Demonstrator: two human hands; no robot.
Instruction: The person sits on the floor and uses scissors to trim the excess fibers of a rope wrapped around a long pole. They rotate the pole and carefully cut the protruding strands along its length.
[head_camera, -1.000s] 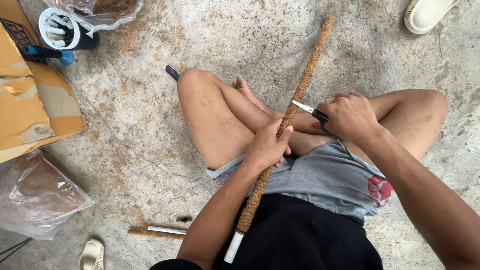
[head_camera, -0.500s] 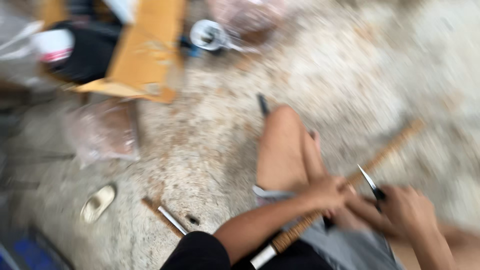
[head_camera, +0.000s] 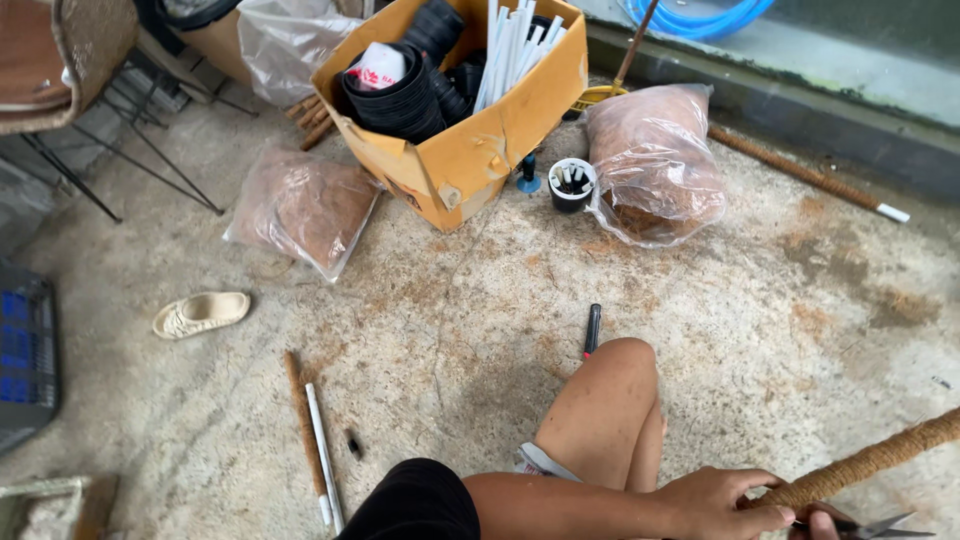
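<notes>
Left hand (head_camera: 715, 502) gripping rough coir-wrapped pole (head_camera: 870, 462); steel scissors (head_camera: 885, 526) beside

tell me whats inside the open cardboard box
The cardboard box holds stacked black pots and a bundle of white tubes; whatever lies beneath them is covered.

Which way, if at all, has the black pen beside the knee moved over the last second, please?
No. The black pen still lies on the concrete just ahead of the bent knee, well apart from the thin sticks; only the camera swung.
</notes>
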